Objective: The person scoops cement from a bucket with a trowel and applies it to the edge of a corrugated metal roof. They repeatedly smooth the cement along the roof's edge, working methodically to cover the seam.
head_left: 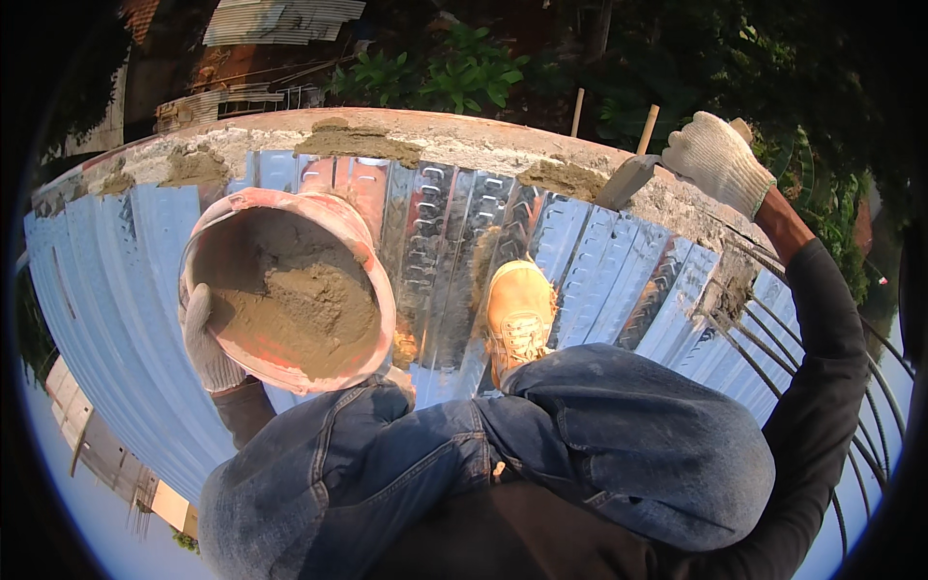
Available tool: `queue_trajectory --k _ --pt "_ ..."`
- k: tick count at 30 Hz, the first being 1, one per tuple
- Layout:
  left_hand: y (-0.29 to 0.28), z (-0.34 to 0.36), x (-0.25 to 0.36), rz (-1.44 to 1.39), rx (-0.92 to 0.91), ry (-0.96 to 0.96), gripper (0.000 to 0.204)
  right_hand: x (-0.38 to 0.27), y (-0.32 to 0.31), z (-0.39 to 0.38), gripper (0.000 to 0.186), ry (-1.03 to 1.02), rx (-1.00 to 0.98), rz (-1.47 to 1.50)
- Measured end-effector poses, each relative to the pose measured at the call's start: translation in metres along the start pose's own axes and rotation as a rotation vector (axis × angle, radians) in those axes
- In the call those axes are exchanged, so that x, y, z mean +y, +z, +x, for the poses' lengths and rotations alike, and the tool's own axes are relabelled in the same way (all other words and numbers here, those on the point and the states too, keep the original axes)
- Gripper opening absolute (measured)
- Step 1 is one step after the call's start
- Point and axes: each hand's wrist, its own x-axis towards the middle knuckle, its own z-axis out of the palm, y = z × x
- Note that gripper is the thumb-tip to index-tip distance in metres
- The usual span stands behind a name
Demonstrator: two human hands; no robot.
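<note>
A worn reddish bucket (385, 309) tilts toward me at the left, partly filled with wet grey-brown mortar (314, 304). My left hand (205, 346), in a pale knit glove, grips its left side; some of the fingers are hidden behind the wall of the bucket. At the upper right, my gloved right hand (715, 162) is closed around the handle of a trowel. The trowel's grey blade (628, 181) points left and down, against or just above the rough top of a concrete ledge (464, 140). Fresh mortar patches (565, 179) lie along that ledge.
Shiny corrugated metal sheeting (126, 251) spreads below the ledge, with my tan shoe (522, 309) on it. Bent steel rebar (764, 343) sticks out at the right. Two wooden stakes (649, 129) stand beyond the ledge, before leafy plants (464, 72) on lower ground.
</note>
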Motion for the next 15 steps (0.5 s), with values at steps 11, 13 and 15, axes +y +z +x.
queue_trajectory --k 11,13,15 --pt "0.017 0.000 0.003 0.015 0.008 -0.011 0.062 -0.011 0.043 0.003 0.024 -0.013 0.247 0.106" --pt "0.014 -0.002 0.006 0.025 -0.003 0.007 0.062 -0.005 0.030 0.003 0.025 0.018 0.167 0.119" --pt "0.012 -0.002 0.005 0.010 -0.012 0.009 0.061 0.002 0.009 -0.003 0.026 0.117 0.059 0.112"
